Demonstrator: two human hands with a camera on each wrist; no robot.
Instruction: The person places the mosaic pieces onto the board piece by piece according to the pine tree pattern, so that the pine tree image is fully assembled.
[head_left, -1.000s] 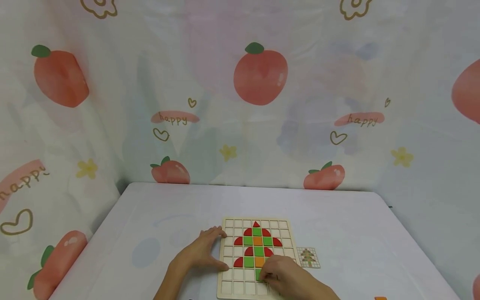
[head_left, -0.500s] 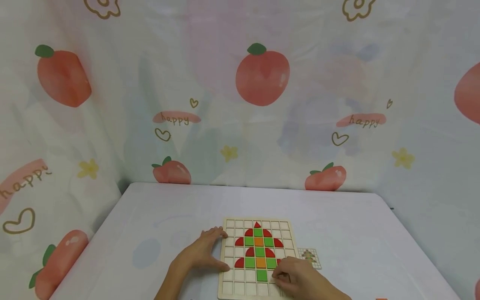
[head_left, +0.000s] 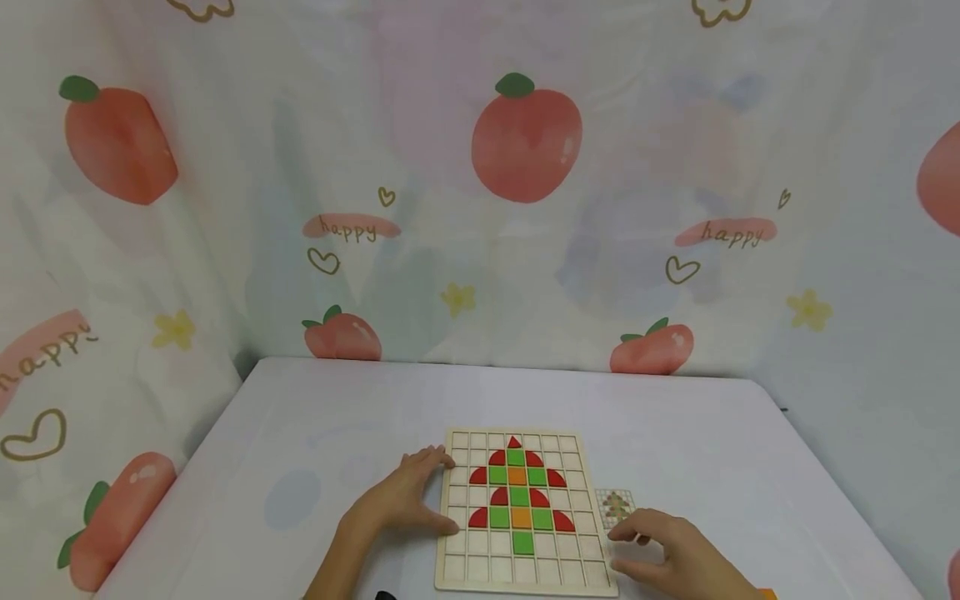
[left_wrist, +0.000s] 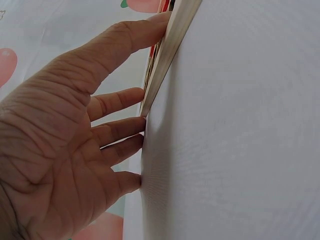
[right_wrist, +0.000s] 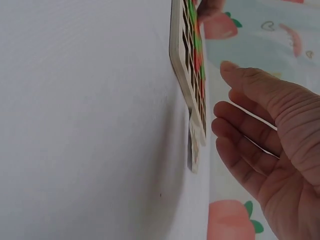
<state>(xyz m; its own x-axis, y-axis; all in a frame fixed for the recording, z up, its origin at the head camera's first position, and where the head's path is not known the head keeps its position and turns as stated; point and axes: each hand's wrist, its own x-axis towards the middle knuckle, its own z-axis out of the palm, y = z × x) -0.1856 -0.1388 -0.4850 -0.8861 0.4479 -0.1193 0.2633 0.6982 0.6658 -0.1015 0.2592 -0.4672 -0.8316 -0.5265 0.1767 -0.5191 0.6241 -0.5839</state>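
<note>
A wooden grid board (head_left: 465, 569) lies on the table, bearing red, green and orange tiles in a tree shape. Lowest among them is a green square tile (head_left: 522, 543). Thumb and fingertips of my left hand (head_left: 397, 497) rest on the board's left edge, spread apart; the left wrist view shows them against its wooden side (left_wrist: 167, 60). My right hand (head_left: 667, 550) hovers off the board's right edge, fingers loosely bent, with nothing between them in the right wrist view. Partly behind its fingers lies a small pattern card (head_left: 617, 503) printed with a similar tree.
A bit of an orange piece (head_left: 767, 594) shows at the bottom edge, beside the right forearm. Something small and black (head_left: 386, 596) peeks in at the bottom, right of the left forearm. A fruit-patterned curtain (head_left: 525, 283) stands behind the white table (head_left: 337, 417).
My right hand has left the green square tile and moved right, off the board. A green tile and a red tile at the right of the tree's lower row are now uncovered. The left hand stays put.
</note>
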